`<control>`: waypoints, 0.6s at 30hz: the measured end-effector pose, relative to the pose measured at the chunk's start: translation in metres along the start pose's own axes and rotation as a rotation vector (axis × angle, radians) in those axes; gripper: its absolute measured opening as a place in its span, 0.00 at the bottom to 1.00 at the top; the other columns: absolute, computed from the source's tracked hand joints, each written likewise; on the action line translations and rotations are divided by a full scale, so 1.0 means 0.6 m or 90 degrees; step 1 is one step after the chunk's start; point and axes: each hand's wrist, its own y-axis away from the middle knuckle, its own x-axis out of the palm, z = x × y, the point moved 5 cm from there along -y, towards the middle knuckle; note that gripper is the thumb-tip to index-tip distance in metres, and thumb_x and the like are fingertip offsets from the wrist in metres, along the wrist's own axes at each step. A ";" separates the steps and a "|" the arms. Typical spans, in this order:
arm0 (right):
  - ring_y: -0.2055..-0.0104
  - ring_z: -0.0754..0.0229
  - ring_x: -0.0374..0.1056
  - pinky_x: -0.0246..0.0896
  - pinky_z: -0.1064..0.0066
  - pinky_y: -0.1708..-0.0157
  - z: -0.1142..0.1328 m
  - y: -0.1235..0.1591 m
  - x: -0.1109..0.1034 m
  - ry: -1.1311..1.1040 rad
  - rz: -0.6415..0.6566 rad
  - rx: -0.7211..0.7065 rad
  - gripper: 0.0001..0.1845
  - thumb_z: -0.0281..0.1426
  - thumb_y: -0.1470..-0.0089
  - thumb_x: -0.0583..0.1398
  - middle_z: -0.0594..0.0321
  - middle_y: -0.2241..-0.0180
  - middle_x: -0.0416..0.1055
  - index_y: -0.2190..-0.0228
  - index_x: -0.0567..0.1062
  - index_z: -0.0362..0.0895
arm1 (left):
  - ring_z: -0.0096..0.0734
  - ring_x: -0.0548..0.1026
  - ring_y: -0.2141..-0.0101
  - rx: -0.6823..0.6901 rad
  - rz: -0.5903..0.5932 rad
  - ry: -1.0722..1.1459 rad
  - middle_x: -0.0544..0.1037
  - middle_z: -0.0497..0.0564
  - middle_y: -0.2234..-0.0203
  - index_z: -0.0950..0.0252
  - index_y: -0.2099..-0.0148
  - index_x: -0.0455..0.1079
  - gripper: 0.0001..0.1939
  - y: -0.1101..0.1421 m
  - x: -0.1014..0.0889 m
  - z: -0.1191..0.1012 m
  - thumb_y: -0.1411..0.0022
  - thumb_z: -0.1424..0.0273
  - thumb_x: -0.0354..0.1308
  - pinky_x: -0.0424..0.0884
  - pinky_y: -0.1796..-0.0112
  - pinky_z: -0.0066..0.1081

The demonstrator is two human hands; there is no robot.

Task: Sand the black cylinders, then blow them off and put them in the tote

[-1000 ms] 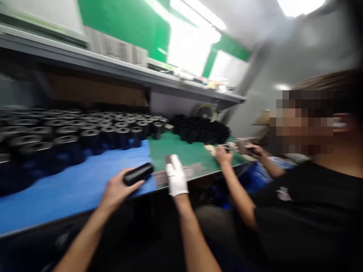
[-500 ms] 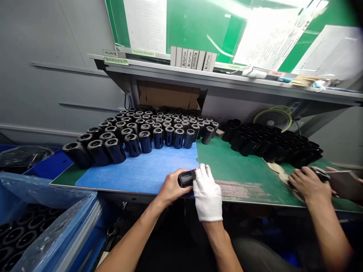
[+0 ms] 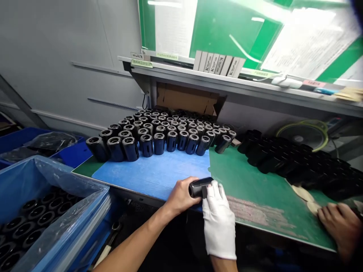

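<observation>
My bare left hand (image 3: 181, 196) is wrapped round a black cylinder (image 3: 200, 186) lying on its side at the near edge of the bench. My right hand (image 3: 218, 219), in a white glove, rests with closed fingers against the cylinder's right end. Both hands sit where the blue sheet (image 3: 159, 172) meets the green mat (image 3: 255, 189). Behind them, several rows of upright black cylinders (image 3: 164, 132) stand on the blue sheet.
A blue bin (image 3: 42, 211) lined with plastic and holding black cylinders stands at the lower left. A dark pile of parts (image 3: 289, 160) lies on the mat's right. A co-worker's hand (image 3: 340, 226) rests at the right edge. A shelf (image 3: 227, 83) overhangs the bench.
The view has swung left, away from the co-worker. My hands came together on the black cylinder and stay there, now with the cylinder partly covered by the gloved fingers.
</observation>
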 end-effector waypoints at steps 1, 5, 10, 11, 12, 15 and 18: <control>0.31 0.55 0.44 0.58 0.49 0.37 0.005 0.002 -0.002 0.035 0.002 -0.012 0.25 0.41 0.36 0.47 0.67 0.35 0.54 0.40 0.63 0.62 | 0.37 0.78 0.58 0.005 0.001 0.002 0.80 0.49 0.59 0.61 0.49 0.73 0.25 0.000 0.000 -0.001 0.52 0.74 0.68 0.72 0.56 0.29; 0.30 0.56 0.41 0.54 0.51 0.34 0.012 0.007 -0.006 0.041 0.028 -0.046 0.27 0.40 0.37 0.46 0.67 0.34 0.51 0.38 0.62 0.61 | 0.38 0.78 0.57 0.008 -0.023 0.001 0.80 0.49 0.58 0.62 0.49 0.73 0.27 -0.001 -0.004 -0.002 0.53 0.73 0.69 0.72 0.55 0.30; 0.30 0.57 0.41 0.52 0.51 0.34 -0.002 -0.028 0.004 0.054 0.029 -0.045 0.28 0.39 0.37 0.47 0.71 0.34 0.50 0.37 0.58 0.66 | 0.38 0.78 0.57 0.013 -0.009 -0.005 0.81 0.49 0.58 0.61 0.50 0.74 0.25 -0.003 -0.002 -0.003 0.53 0.74 0.68 0.72 0.56 0.30; 0.30 0.56 0.41 0.50 0.51 0.33 -0.012 -0.050 0.006 0.038 0.040 -0.030 0.26 0.40 0.38 0.48 0.69 0.34 0.51 0.39 0.63 0.63 | 0.38 0.78 0.57 0.014 -0.015 -0.009 0.80 0.49 0.58 0.61 0.49 0.74 0.26 -0.003 -0.003 -0.003 0.54 0.74 0.68 0.72 0.55 0.30; 0.31 0.55 0.43 0.48 0.52 0.32 -0.025 -0.074 0.007 0.008 0.060 -0.016 0.26 0.42 0.39 0.49 0.67 0.34 0.52 0.42 0.68 0.60 | 0.38 0.78 0.57 0.009 -0.025 -0.012 0.80 0.49 0.58 0.61 0.49 0.74 0.27 -0.003 -0.004 -0.003 0.54 0.74 0.69 0.72 0.54 0.31; 0.31 0.57 0.46 0.40 0.60 0.29 -0.069 -0.122 -0.019 -0.068 0.027 0.040 0.30 0.46 0.41 0.50 0.62 0.34 0.52 0.40 0.67 0.53 | 0.38 0.78 0.58 -0.029 -0.044 -0.025 0.81 0.49 0.58 0.61 0.49 0.74 0.27 -0.002 -0.007 -0.002 0.54 0.71 0.70 0.72 0.54 0.32; 0.32 0.59 0.49 0.43 0.62 0.30 -0.096 -0.116 -0.059 -0.087 -0.056 0.094 0.31 0.48 0.40 0.52 0.65 0.34 0.53 0.37 0.61 0.58 | 0.37 0.78 0.59 -0.027 -0.039 -0.037 0.80 0.48 0.59 0.60 0.50 0.74 0.26 -0.001 -0.006 -0.003 0.53 0.70 0.70 0.73 0.56 0.31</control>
